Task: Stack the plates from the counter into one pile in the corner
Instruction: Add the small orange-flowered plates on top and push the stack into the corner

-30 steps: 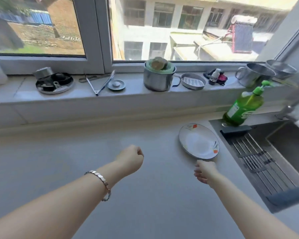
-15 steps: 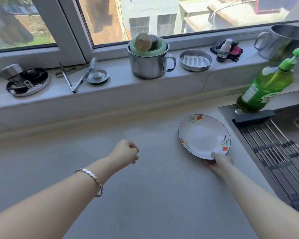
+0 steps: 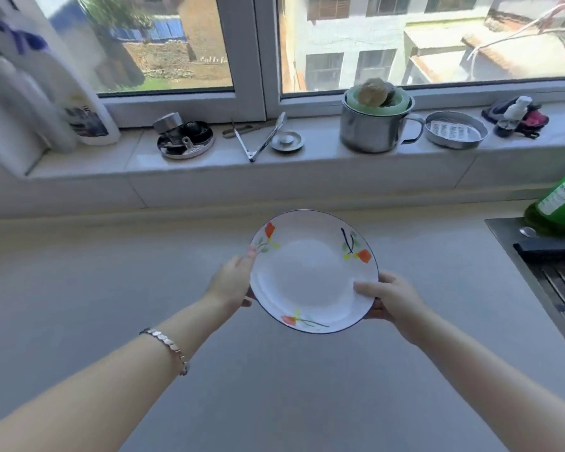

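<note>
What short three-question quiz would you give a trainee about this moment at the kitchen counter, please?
1. True or false: only the right-hand grip holds the plate.
2. Which stands on the windowsill? A. a kettle; B. a steel mug; C. a stack of plates.
3. Fill in: the left wrist wears a ____.
Key: 1 false, the left-hand grip holds the rim too; 2 B; 3 bracelet.
</note>
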Demonstrator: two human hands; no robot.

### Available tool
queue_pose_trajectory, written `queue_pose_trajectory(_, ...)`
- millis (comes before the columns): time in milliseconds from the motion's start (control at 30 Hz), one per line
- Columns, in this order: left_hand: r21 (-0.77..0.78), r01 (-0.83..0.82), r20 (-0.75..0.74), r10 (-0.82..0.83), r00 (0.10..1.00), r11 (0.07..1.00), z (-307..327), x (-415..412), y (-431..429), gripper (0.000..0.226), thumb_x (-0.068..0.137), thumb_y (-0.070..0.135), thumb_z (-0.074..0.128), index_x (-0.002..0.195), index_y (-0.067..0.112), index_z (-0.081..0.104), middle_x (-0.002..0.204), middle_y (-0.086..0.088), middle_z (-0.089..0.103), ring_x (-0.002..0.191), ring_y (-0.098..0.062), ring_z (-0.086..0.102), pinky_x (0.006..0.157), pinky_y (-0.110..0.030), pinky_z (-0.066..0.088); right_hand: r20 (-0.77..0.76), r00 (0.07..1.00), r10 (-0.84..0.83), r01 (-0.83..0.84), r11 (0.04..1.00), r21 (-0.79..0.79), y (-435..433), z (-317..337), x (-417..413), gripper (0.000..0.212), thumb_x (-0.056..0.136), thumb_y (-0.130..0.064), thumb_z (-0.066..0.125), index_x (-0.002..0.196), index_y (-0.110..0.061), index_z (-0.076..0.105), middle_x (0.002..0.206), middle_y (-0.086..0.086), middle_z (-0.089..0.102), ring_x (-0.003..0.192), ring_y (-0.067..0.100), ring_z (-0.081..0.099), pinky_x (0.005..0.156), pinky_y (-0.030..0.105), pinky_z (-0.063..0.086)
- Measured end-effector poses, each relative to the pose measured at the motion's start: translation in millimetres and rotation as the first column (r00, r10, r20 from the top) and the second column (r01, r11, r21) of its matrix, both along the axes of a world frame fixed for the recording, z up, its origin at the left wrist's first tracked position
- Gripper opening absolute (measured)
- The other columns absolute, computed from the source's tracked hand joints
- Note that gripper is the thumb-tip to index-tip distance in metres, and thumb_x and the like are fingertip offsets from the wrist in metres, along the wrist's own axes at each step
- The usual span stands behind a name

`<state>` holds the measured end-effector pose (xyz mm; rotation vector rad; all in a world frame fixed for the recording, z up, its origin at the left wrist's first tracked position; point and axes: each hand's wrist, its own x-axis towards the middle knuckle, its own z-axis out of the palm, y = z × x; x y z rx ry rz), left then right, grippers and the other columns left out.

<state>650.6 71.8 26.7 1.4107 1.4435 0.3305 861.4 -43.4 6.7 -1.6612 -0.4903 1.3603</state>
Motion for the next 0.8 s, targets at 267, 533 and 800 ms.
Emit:
queue_pose_trajectory(267,0.21,-0.215,-0.066,0.233,0.97,0.954,36.3,-200.0,-15.7,0.041,0.099,0.031,0.034,0.071,0.008,0.054,0.064,-0.005,0.05,0.054,-0.017,0.048,0.038,-0.013,0.039,0.357,0.863,0.358,-0.4,0.915,0.05,43.1,51.2,-184.8,0.015,0.089,-0.007,0.048,0.101,-0.009,0.058,0.066,0.006,0.063,0.038,0.006,0.057,0.045,0.02,0.046)
queue_pose_trajectory(533,0.384,-0.371,-0.134,0.449,0.884,0.845,66.8,-438.0,-24.9,0.049,0.097,0.03,0.036,0.055,0.007,0.042,0.054,-0.004,0.045,0.059,-0.023,0.058,0.058,-0.026,0.044,0.512,0.715,0.476,-0.592,0.802,0.081,84.6,69.2,-413.0,0.032,0.085,-0.007,0.05,0.11,-0.027,0.051,0.049,-0.003,0.058,0.033,0.009,0.046,0.045,0.023,0.039)
queue_pose_trajectory(800,0.465,-0.335,-0.36,0.521,0.774,0.82,67.1,-616.0,-53.1,0.049,0.098,0.031,0.03,0.054,0.012,0.035,0.054,-0.005,0.042,0.063,-0.03,0.045,0.057,-0.032,0.03,0.554,0.587,0.591,-0.742,0.667,0.075,95.8,68.9,-585.6,0.026,0.087,-0.011,0.05,0.104,-0.031,0.051,0.059,0.002,0.059,0.033,0.002,0.043,0.043,0.018,0.035)
